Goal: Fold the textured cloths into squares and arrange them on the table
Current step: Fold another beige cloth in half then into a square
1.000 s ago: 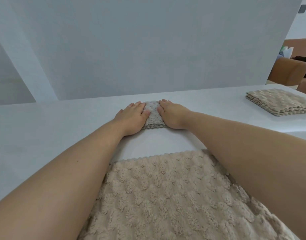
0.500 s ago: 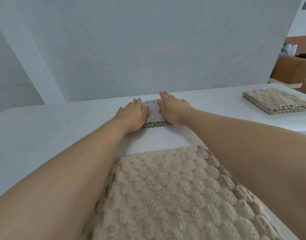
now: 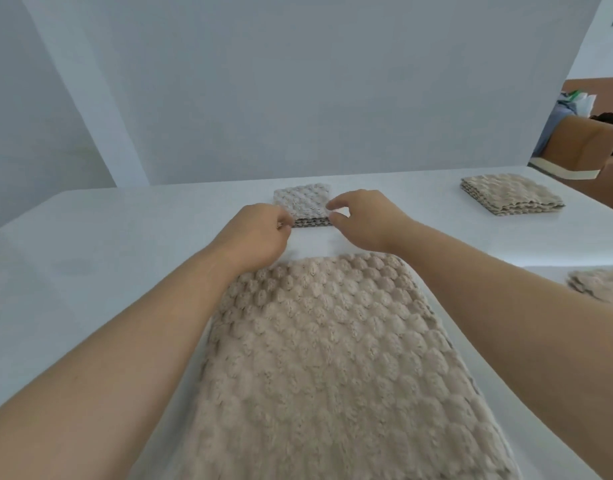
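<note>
Beige cloth [image 3: 326,358] runs lengthwise toward folded square [image 3: 303,200]; left hand [image 3: 260,235], right hand [image 3: 365,220] curl beside it, grip unclear.

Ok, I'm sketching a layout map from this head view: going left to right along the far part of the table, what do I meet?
First the left hand → small folded pale grey textured cloth square → right hand → folded stack of beige textured cloths.

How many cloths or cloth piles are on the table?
4. A small folded square far centre, a folded stack far right, a pile cut off at the right edge, a large cloth spread nearest. Stacked layers can't be counted.
</note>
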The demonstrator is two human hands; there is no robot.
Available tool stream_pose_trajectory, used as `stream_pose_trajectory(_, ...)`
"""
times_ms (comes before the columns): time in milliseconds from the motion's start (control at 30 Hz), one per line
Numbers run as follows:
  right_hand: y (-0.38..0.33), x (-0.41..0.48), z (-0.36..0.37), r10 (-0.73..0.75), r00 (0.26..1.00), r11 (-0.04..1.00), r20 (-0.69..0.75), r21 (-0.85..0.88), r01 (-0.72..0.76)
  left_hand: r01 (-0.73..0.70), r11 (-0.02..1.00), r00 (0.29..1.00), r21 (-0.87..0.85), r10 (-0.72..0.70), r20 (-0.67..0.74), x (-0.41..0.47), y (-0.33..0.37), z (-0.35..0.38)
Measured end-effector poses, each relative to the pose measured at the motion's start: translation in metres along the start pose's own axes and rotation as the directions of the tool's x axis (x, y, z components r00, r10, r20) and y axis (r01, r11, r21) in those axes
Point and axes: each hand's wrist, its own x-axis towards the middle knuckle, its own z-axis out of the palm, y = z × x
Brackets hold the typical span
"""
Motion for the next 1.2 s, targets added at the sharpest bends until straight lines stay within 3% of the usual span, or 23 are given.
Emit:
stream_pose_trajectory(167,0.004,-0.048,0.002,0.035,0.998,0.999,-0.047,-0.010,-0.035,0.098,0.994,0.995,-0.044,-0.098,-0.008,-0.048,-0.005,0.001)
stream_pose_trajectory(333,0.011,-0.081,0.002,0.117,0.985,0.993,-0.127,0.033,-0.114,0.145,0.988,0.980,-0.042,-0.150,-0.130,-0.078,-0.013,0.005)
stream_pose_trajectory(500,0.027,-0.107,0.007,0.138,0.975,0.981,-0.172,0.157,-0.111,0.106,0.992,0.958,-0.065,-0.120,-0.260,-0.099,-0.025,0.014)
stream_pose_trajectory(867,0.039,-0.106,0.019,0.140,0.986,0.989,-0.094,0.053,-0.135,0.153,0.985,0.977,0.080,-0.138,-0.161,-0.093,-0.039,0.023)
stream_pose_trajectory(1200,0.039,-0.104,0.023,0.072,0.988,0.997,-0.140,0.038,-0.067,0.126,0.992,0.960,0.019,-0.117,-0.253,-0.092,-0.037,0.024)
